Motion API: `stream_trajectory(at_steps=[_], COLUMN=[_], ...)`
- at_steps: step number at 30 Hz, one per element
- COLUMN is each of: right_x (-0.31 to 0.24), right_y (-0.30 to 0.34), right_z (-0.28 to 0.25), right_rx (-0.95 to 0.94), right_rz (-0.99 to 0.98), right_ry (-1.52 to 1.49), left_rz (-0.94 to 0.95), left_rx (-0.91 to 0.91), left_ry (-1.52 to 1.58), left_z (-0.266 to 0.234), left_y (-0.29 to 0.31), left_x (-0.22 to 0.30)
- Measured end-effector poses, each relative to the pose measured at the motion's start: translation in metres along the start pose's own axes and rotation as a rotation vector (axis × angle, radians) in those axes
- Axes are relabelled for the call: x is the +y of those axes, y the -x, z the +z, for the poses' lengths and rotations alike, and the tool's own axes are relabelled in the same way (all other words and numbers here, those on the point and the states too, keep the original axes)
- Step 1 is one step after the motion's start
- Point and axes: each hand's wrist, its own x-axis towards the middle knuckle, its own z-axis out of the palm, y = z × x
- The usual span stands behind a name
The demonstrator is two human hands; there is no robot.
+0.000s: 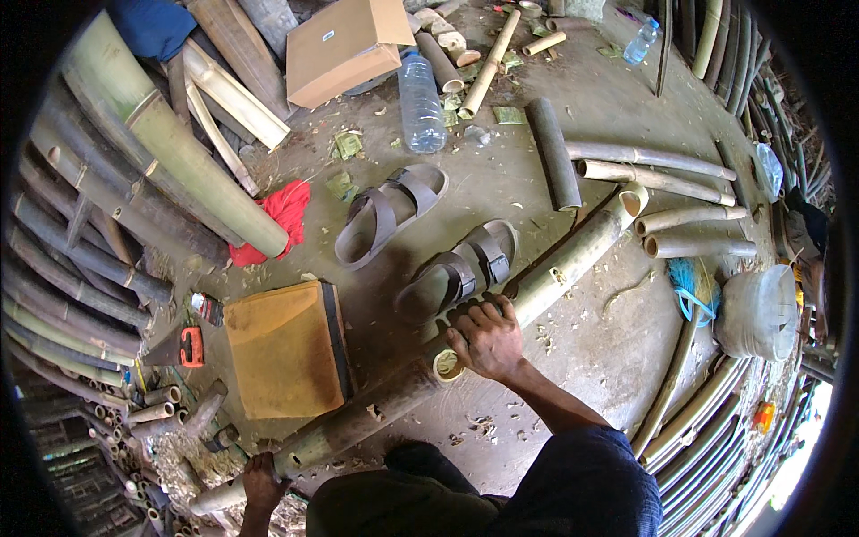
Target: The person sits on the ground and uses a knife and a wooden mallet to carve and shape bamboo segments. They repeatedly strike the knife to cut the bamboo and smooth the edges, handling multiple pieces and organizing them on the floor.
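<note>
Bamboo pole (573, 268) under right hand (488, 344), apparently palm-down

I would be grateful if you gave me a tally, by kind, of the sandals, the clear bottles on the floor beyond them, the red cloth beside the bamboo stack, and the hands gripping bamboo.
Sandals: 2
Clear bottles: 2
Red cloth: 1
Hands gripping bamboo: 2
Total: 7

Brown sandals (391, 215) lie near a clear bottle (422, 106) and red cloth (288, 208).
</note>
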Motion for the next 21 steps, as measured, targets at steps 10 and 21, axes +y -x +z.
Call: stream_trajectory(at_steps=[10, 21], right_x=[-0.008, 0.002], right_y=[0.003, 0.003], right_z=[-0.003, -0.005], right_rx=[0.006, -0.224], right_rz=[-0.021, -0.002], right_ry=[0.011, 0.094], left_rz=[-0.014, 0.075], left_rx=[0.139, 0.073], left_ry=[0.035, 0.009], left_z=[0.016, 0.012], left_y=[0.014, 0.012], left_x=[-0.007, -0.017])
